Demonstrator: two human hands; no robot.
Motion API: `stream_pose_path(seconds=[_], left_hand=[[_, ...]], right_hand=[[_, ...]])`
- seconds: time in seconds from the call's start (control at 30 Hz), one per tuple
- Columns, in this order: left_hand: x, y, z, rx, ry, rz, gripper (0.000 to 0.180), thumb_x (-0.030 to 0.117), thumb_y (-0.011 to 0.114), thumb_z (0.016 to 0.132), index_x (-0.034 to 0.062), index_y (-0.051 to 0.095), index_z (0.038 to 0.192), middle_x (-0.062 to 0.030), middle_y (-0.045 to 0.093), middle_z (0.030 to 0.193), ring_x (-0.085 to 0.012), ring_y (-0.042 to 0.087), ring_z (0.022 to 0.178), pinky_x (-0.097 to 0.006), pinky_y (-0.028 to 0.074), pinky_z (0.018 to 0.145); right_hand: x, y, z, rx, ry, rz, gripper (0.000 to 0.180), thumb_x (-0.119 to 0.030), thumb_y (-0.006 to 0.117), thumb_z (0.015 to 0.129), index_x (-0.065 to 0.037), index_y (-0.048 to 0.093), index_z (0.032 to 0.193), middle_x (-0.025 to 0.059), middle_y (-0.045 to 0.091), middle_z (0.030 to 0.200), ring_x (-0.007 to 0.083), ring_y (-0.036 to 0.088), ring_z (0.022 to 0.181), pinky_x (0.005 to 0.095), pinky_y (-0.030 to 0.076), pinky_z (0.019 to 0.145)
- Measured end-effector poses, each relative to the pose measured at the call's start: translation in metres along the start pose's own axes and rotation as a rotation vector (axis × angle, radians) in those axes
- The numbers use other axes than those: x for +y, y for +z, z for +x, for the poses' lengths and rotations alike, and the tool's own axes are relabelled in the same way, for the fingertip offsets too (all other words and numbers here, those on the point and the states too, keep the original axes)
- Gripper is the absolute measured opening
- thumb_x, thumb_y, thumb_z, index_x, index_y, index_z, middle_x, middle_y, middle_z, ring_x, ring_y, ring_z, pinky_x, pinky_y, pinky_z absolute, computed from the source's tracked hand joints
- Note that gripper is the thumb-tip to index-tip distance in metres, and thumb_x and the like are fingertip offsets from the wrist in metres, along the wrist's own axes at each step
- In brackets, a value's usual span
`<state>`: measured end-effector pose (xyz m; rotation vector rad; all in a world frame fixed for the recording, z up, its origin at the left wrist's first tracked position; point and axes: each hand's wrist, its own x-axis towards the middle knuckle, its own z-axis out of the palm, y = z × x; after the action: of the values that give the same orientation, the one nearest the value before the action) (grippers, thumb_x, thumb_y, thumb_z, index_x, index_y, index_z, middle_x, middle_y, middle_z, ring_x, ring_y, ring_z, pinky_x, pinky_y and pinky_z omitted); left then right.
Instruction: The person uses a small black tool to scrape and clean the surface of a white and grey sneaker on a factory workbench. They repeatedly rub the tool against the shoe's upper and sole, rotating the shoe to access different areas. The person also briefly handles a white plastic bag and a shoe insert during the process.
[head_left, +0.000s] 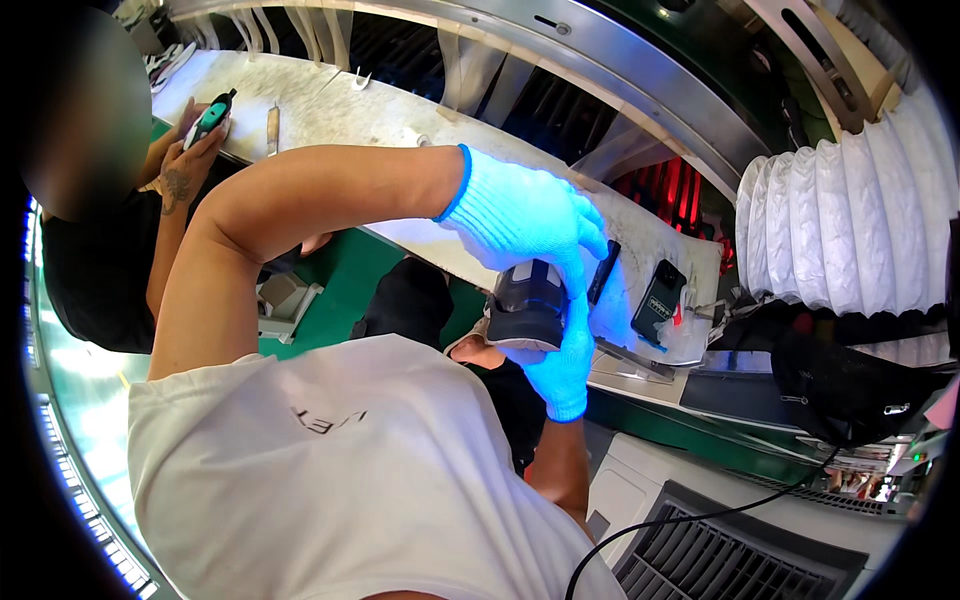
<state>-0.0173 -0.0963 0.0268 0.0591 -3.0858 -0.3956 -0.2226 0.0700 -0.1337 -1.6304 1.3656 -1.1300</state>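
Both my hands wear knitted gloves that look bright blue under strong light. A dark shoe (527,305), black with grey panels, is held between them in front of my chest. My left hand (525,215) reaches over from the left and bends its fingers down at the shoe's far side. On the right side, my right hand (565,360) grips the shoe from below, its fingers partly hidden. Just beyond the hands, a slim black tool (605,272) lies on the worktable (380,110).
A black phone (658,300) rests at the table's right end, near a white ribbed duct (850,215). At left, another person's hands (190,140) hold a green-and-white object (210,118). A wooden-handled tool (273,130) lies nearby. A metal-framed machine (620,75) runs along the back.
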Motion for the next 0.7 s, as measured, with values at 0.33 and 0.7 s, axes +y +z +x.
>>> stream_pose_path(seconds=[0.33,0.7], left_hand=[[0.013,0.027,-0.035,0.367,-0.089,0.016,0.063,0.0,0.083,0.086,0.0187,0.068,0.145,-0.0122,0.064,0.154,-0.0436,0.065,0.137,-0.052,0.058,0.113],[0.029,0.053,-0.03,0.543,-0.241,-0.283,0.079,0.002,0.081,0.084,0.0177,0.062,0.159,-0.0149,0.072,0.143,-0.0408,0.07,0.125,-0.048,0.058,0.106]], right_hand=[[0.003,0.021,-0.006,0.176,-0.138,-0.138,0.107,-0.019,0.1,0.079,0.006,0.045,0.167,0.0267,0.06,0.155,0.0402,0.065,0.141,0.0477,0.055,0.117],[0.012,0.025,-0.026,0.247,0.159,0.644,0.067,-0.027,0.057,0.115,-0.01,0.035,0.176,0.0163,0.065,0.15,0.0321,0.075,0.123,0.0474,0.065,0.105]])
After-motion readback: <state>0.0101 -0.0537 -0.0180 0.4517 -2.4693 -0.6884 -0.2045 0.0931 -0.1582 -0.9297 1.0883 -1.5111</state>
